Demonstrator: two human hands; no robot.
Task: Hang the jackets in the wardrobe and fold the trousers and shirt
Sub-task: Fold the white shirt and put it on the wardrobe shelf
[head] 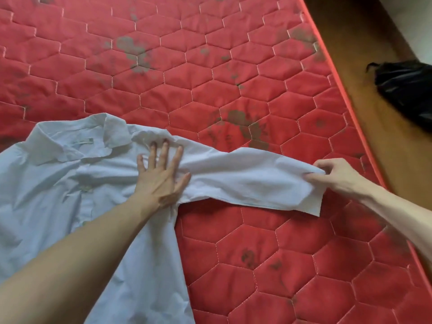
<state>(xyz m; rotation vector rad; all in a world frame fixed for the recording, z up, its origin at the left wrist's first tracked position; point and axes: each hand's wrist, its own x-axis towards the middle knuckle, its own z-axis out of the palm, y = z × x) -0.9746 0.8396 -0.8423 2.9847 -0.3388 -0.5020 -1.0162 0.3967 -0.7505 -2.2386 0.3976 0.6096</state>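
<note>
A pale blue collared shirt (58, 183) lies front up on the red quilted mattress (210, 78), collar toward the far side. Its right-hand sleeve (245, 181) stretches out flat to the right. My left hand (161, 174) rests flat, fingers spread, on the shirt's shoulder where the sleeve joins the body. My right hand (336, 174) pinches the cuff end of that sleeve between thumb and fingers, lifting it slightly off the mattress.
The mattress edge (346, 94) runs diagonally at the right, with brown wooden floor (364, 54) beyond it. A black garment or bag (406, 90) lies on the floor at the far right. The mattress shows several dark stains.
</note>
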